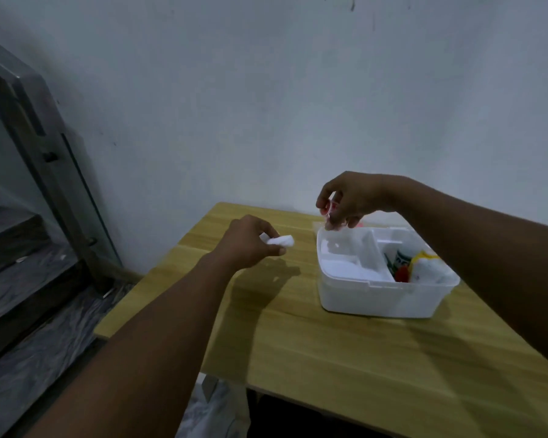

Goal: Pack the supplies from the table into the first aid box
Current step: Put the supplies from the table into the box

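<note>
Two hands busy at once, saves a trip. Left hand [250,240] pinches a soft white cotton wad [280,241] above the wooden table [345,352], mid-frame. Right hand [348,200] hovers over the far left corner of the first aid box [383,298], fingers closed on something small, pinkish and crinkly, too blurry to name. Box is smooth white plastic with dividers, packets already stuffed in its right compartment.
</note>
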The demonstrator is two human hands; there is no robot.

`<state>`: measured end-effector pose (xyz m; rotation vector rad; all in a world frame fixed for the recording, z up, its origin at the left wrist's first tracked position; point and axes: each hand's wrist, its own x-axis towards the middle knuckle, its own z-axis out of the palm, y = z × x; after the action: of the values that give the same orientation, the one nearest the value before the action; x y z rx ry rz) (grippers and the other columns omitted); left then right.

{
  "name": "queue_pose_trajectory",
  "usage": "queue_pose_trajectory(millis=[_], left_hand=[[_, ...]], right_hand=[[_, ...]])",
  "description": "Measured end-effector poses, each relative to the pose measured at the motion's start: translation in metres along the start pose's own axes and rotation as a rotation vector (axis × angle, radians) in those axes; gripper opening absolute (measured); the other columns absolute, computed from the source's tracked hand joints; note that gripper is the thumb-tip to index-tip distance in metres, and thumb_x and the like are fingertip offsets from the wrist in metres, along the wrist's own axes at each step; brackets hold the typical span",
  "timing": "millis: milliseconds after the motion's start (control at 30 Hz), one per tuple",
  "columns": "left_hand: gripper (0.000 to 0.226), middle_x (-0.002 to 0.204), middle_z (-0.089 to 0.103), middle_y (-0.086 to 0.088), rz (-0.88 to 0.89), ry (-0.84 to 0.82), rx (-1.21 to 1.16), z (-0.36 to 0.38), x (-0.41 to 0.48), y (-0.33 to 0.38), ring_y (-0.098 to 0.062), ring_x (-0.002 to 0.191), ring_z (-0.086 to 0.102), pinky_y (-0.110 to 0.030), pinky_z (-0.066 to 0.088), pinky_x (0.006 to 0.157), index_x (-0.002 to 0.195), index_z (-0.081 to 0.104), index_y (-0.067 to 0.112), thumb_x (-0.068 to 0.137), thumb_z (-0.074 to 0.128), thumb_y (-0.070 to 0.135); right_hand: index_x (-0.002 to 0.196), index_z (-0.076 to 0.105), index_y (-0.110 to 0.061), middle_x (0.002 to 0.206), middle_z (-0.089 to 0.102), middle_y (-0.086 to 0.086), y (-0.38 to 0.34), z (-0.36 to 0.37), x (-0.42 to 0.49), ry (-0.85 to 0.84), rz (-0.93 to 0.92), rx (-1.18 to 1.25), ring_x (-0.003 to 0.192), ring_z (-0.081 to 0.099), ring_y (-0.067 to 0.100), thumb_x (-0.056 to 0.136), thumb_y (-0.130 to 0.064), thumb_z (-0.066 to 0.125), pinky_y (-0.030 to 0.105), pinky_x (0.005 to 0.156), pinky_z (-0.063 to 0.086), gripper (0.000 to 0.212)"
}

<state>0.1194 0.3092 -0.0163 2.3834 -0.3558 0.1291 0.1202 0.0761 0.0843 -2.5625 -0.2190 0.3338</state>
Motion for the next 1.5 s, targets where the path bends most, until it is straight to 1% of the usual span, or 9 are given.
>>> queue_pose_trajectory(millis=[233, 367, 567, 700, 800, 900, 1000, 1233, 1500], left_hand=[[0.037, 0.098, 0.070, 0.000, 0.026, -0.008, -0.003, 0.011, -0.002, 0.022, -0.017, 0.093, 0.063, -0.029, 0.050, 0.070, 0.098, 0.079, 0.019, 0.068, 0.089, 0.037], [0.037, 0.096, 0.071, 0.001, 0.020, -0.007, 0.005, 0.010, -0.003, 0.021, -0.016, 0.091, 0.063, -0.026, 0.046, 0.066, 0.098, 0.080, 0.019, 0.067, 0.089, 0.038], [0.036, 0.096, 0.072, -0.001, 0.004, -0.005, -0.018, 0.012, -0.002, 0.017, -0.018, 0.092, 0.064, -0.026, 0.049, 0.066, 0.094, 0.080, 0.021, 0.065, 0.090, 0.039], [0.036, 0.098, 0.070, -0.001, 0.010, -0.019, -0.041, 0.017, 0.000, 0.024, -0.020, 0.092, 0.064, -0.028, 0.050, 0.066, 0.097, 0.080, 0.018, 0.067, 0.090, 0.036], [0.037, 0.100, 0.070, -0.003, 0.022, -0.029, -0.036, 0.020, 0.002, 0.029, -0.020, 0.091, 0.064, -0.025, 0.048, 0.061, 0.099, 0.079, 0.018, 0.068, 0.089, 0.035], [0.035, 0.098, 0.070, -0.003, 0.021, -0.027, -0.047, 0.017, 0.002, 0.030, -0.019, 0.089, 0.063, -0.026, 0.049, 0.063, 0.097, 0.079, 0.019, 0.068, 0.090, 0.035], [0.036, 0.096, 0.071, -0.002, 0.015, -0.009, -0.074, 0.011, 0.003, 0.028, -0.013, 0.084, 0.062, -0.022, 0.044, 0.060, 0.095, 0.079, 0.020, 0.067, 0.090, 0.038], [0.035, 0.087, 0.073, 0.002, 0.110, -0.043, -0.132, 0.006, 0.002, 0.056, -0.011, 0.079, 0.065, -0.023, 0.046, 0.062, 0.092, 0.080, 0.023, 0.063, 0.091, 0.040], [0.043, 0.097, 0.068, 0.005, 0.243, -0.233, 0.105, 0.027, -0.004, 0.099, -0.012, 0.089, 0.058, -0.023, 0.042, 0.068, 0.107, 0.078, 0.025, 0.068, 0.088, 0.041]], right_hand=[[0.109, 0.068, -0.014, 0.106, 0.067, 0.006, 0.023, 0.034, -0.005, 0.075, -0.008, -0.106, 0.069, 0.066, 0.011, 0.071, -0.016, 0.088, 0.020, 0.055, 0.053, 0.043], [0.104, 0.068, -0.019, 0.105, 0.057, -0.003, 0.029, 0.049, -0.002, 0.221, -0.086, -0.226, 0.091, 0.053, 0.014, 0.067, -0.027, 0.089, 0.023, 0.063, 0.041, 0.043], [0.102, 0.071, -0.021, 0.105, 0.066, -0.001, 0.043, 0.037, -0.009, 0.245, -0.089, -0.075, 0.094, 0.063, 0.015, 0.074, -0.045, 0.082, 0.032, 0.083, 0.054, 0.038], [0.098, 0.073, -0.018, 0.100, 0.070, -0.001, 0.050, 0.029, -0.013, 0.293, -0.108, -0.089, 0.089, 0.067, 0.015, 0.084, -0.023, 0.077, 0.025, 0.076, 0.051, 0.016], [0.101, 0.068, -0.020, 0.096, 0.071, -0.001, 0.052, 0.033, -0.015, 0.306, -0.099, -0.187, 0.087, 0.064, 0.014, 0.083, -0.027, 0.078, 0.024, 0.071, 0.048, 0.022], [0.108, 0.063, -0.020, 0.101, 0.071, 0.001, 0.052, 0.041, -0.017, 0.373, -0.087, -0.285, 0.095, 0.061, 0.021, 0.082, -0.035, 0.077, 0.038, 0.083, 0.052, 0.034], [0.106, 0.067, -0.017, 0.105, 0.071, 0.002, 0.053, 0.047, -0.018, 0.411, -0.103, -0.350, 0.096, 0.061, 0.022, 0.084, -0.037, 0.076, 0.038, 0.083, 0.052, 0.031], [0.099, 0.079, -0.014, 0.105, 0.072, 0.002, 0.056, 0.057, -0.021, 0.441, -0.109, -0.295, 0.086, 0.057, 0.014, 0.087, -0.027, 0.072, 0.028, 0.074, 0.044, 0.019], [0.096, 0.076, -0.014, 0.098, 0.074, 0.002, 0.066, 0.026, -0.039, 0.508, -0.105, -0.118, 0.081, 0.061, 0.011, 0.088, -0.021, 0.069, 0.020, 0.068, 0.042, 0.013]])
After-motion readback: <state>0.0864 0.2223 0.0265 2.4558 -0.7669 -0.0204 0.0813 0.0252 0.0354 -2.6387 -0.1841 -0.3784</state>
